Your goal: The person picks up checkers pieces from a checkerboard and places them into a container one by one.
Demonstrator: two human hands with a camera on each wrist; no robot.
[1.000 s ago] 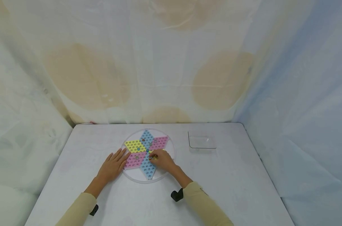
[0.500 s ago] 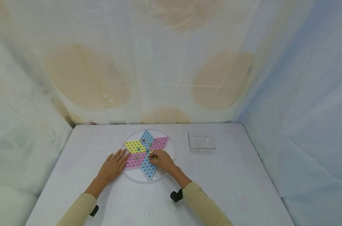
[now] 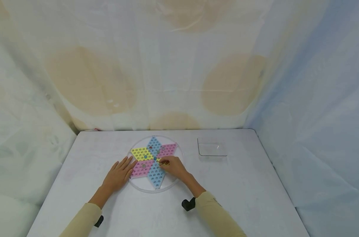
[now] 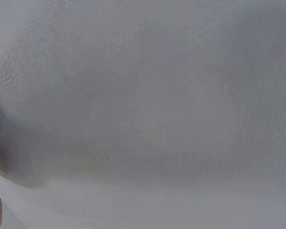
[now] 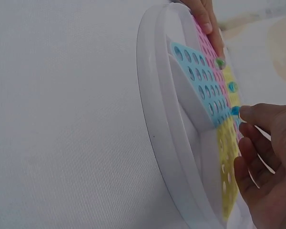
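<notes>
A round white game board (image 3: 142, 190) with a star of blue, yellow and pink punched panels lies on the table. My left hand (image 3: 118, 174) rests flat with spread fingers at its left edge, fingertips by the pink panel (image 3: 141, 171). Over the right of the star is my right hand (image 3: 173, 167), thumb and index tips drawn together, other fingers curled. In the right wrist view its thumb tip overlaps a blue marble (image 5: 235, 110) at the star's middle; I cannot tell whether a marble is pinched. Other marbles include a teal marble (image 3: 145, 157) and a green marble (image 3: 143, 166).
A clear rectangular box (image 3: 212, 149) stands right of the board on the white table (image 3: 241, 184). Draped sheets (image 3: 167, 65) enclose the table at the back and sides. Mostly blurred grey-white surface fills the left wrist view.
My right hand has shifted slightly to the right, uncovering more of the near blue panel. The left hand has stayed in place.
</notes>
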